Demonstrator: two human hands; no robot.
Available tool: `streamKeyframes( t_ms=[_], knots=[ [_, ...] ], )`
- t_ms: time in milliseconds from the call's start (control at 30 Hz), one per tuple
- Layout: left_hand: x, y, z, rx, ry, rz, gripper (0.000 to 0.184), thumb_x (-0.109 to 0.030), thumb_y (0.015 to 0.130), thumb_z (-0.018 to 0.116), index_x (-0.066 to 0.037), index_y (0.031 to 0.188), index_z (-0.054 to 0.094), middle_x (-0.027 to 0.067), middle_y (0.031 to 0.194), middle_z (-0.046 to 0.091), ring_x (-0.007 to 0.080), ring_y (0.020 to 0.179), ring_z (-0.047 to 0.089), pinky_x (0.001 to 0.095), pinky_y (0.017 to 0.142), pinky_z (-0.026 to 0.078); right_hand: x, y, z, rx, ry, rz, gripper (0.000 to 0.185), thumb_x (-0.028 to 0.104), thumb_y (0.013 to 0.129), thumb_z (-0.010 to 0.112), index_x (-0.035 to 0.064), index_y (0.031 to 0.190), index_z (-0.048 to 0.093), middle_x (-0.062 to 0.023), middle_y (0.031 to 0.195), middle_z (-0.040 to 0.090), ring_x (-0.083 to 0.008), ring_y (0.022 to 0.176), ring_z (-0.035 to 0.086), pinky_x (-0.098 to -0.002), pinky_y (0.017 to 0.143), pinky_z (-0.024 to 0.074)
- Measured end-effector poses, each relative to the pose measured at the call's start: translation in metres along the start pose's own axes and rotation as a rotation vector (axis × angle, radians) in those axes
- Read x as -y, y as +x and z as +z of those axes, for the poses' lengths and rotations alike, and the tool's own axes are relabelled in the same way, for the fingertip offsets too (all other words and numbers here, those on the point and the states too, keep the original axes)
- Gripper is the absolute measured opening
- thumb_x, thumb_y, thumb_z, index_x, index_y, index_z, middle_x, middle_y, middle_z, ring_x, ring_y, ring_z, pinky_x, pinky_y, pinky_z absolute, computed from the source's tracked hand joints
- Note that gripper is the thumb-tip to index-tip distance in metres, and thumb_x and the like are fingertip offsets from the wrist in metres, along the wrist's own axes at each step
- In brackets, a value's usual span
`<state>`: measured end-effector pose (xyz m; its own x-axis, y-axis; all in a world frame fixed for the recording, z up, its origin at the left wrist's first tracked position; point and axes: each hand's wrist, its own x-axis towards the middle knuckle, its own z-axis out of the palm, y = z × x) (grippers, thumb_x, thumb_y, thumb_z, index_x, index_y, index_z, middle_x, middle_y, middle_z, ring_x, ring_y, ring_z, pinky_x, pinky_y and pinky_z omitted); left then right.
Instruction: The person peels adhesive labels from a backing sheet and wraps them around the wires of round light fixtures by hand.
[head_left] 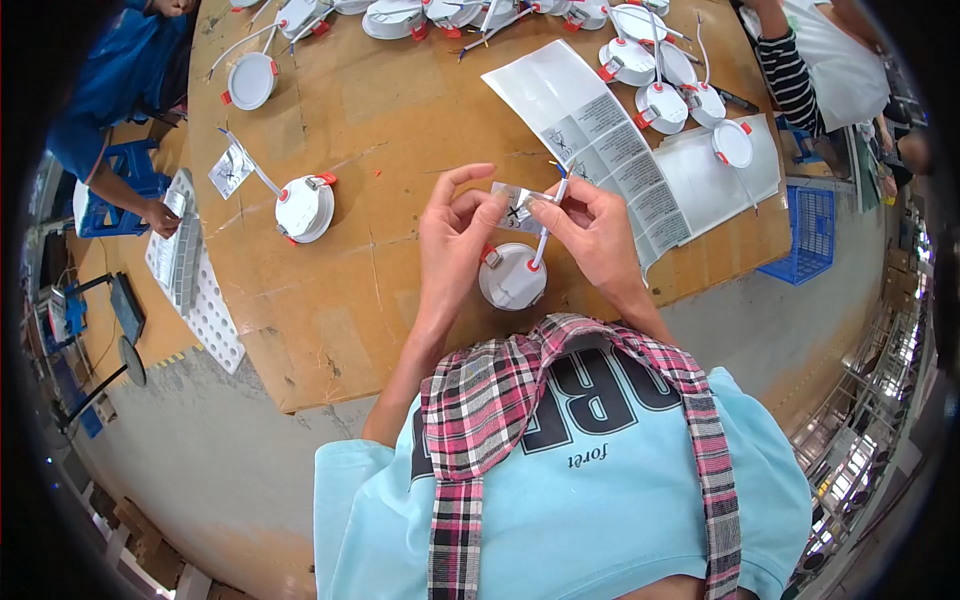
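Between my hands a small silvery label (pixel 513 208) with printed symbols is stretched out above a round white lamp (pixel 512 278). My left hand (pixel 460 225) pinches the label's left end between thumb and fingers. The thumb and fingers of my right hand (pixel 590 228) press the label's right end against the lamp's white cable (pixel 545 232). The lamp rests on the brown table near its front edge, with a red clip at its side. Sheets of printed labels (pixel 610 140) lie just beyond my right hand.
Another lamp (pixel 305 210) with a label (pixel 231 170) on its cable stands at the left. More lamps (pixel 395 18) line the far edge and upper right, near a white sheet (pixel 720 185). Co-workers are at both sides. A blue crate (pixel 805 235) sits beyond the right edge.
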<state>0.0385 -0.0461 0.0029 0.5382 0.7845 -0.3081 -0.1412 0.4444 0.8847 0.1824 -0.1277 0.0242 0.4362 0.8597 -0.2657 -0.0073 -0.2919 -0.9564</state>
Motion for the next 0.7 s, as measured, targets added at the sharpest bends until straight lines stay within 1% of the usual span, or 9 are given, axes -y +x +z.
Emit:
streamKeyframes(
  t_ms=[67,167,300,367,400,467,567,600,700],
  knots=[
    [-0.005,-0.001,0.0,0.012,-0.045,-0.011,0.019,-0.015,0.087,0.071,0.001,0.097,0.066,0.0036,0.085,0.069,0.0066,0.076,0.061,0.0231,0.065,0.049,-0.002,0.001,0.001,-0.008,0.015,-0.019,0.016,0.012,0.088,0.069,-0.0044,0.087,0.065,0.0013,0.071,0.057,-0.0023,0.065,0.047,-0.0202,0.055,0.0377],
    [0.003,0.001,-0.003,0.13,0.142,-0.059,0.022,-0.018,0.085,0.073,0.001,0.097,0.068,0.0032,0.083,0.068,0.0061,0.074,0.06,0.0226,0.062,0.049,-0.006,0.001,0.005,-0.015,0.12,-0.026,0.017,0.011,0.089,0.067,-0.0043,0.084,0.064,0.0027,0.068,0.054,-0.002,0.064,0.044,-0.0205,0.053,0.0351],
    [0.002,0.001,-0.007,0.167,0.161,-0.119,0.022,-0.018,0.085,0.074,0.001,0.096,0.07,0.0013,0.081,0.068,0.0052,0.072,0.06,0.0223,0.062,0.049,-0.003,0.001,0.001,-0.023,0.026,-0.021,0.019,0.012,0.091,0.066,-0.0049,0.084,0.064,0.0035,0.068,0.051,-0.0022,0.063,0.041,-0.0212,0.052,0.0318],
    [0.0,0.001,-0.008,0.155,0.205,-0.121,0.02,-0.017,0.086,0.072,0.001,0.096,0.07,0.0021,0.082,0.069,0.0056,0.073,0.061,0.0222,0.063,0.049,-0.007,0.001,0.0,-0.026,0.004,-0.042,0.019,0.013,0.091,0.065,-0.0053,0.084,0.064,0.0036,0.068,0.05,-0.0023,0.062,0.04,-0.0218,0.051,0.0306],
    [-0.001,0.0,-0.009,0.149,0.228,-0.12,0.02,-0.016,0.087,0.071,0.0,0.097,0.07,0.0025,0.082,0.069,0.0058,0.073,0.061,0.0221,0.064,0.05,-0.007,0.001,0.0,-0.04,0.024,-0.036,0.019,0.013,0.091,0.065,-0.0055,0.085,0.064,0.0035,0.068,0.051,-0.0023,0.063,0.041,-0.0217,0.052,0.0314],
    [0.0,0.0,-0.011,0.159,0.135,-0.094,0.019,-0.015,0.088,0.069,0.001,0.098,0.069,0.0038,0.082,0.07,0.0068,0.074,0.063,0.0222,0.065,0.05,-0.007,0.002,0.0,-0.066,0.066,-0.027,0.019,0.012,0.091,0.066,-0.0058,0.086,0.064,0.0031,0.069,0.052,-0.0024,0.063,0.042,-0.0216,0.052,0.0329],
    [-0.001,0.0,-0.011,0.17,0.061,-0.081,0.018,-0.014,0.091,0.065,0.002,0.1,0.068,0.0052,0.082,0.071,0.0083,0.075,0.065,0.0225,0.066,0.05,-0.005,0.003,-0.004,-0.056,0.119,-0.038,0.017,0.011,0.09,0.066,-0.0051,0.088,0.065,0.0016,0.072,0.057,-0.0026,0.066,0.048,-0.0205,0.055,0.0377],
    [-0.002,0.001,-0.01,0.176,0.046,-0.08,0.018,-0.013,0.092,0.064,0.002,0.1,0.068,0.0056,0.082,0.071,0.0088,0.075,0.065,0.0226,0.067,0.051,-0.003,0.003,-0.003,-0.047,0.084,-0.044,0.017,0.012,0.091,0.066,-0.0051,0.089,0.065,0.0007,0.073,0.059,-0.0032,0.067,0.05,-0.0204,0.057,0.0392],
    [0.006,0.005,-0.015,0.219,0.15,-0.059,0.02,-0.016,0.093,0.062,0.002,0.1,0.068,0.0068,0.085,0.071,0.0094,0.077,0.065,0.0229,0.068,0.05,0.002,0.002,-0.002,-0.029,0.024,-0.051,0.018,0.013,0.091,0.065,-0.0055,0.09,0.066,-0.0021,0.077,0.064,-0.005,0.071,0.056,-0.0204,0.061,0.0434]
  ],
)
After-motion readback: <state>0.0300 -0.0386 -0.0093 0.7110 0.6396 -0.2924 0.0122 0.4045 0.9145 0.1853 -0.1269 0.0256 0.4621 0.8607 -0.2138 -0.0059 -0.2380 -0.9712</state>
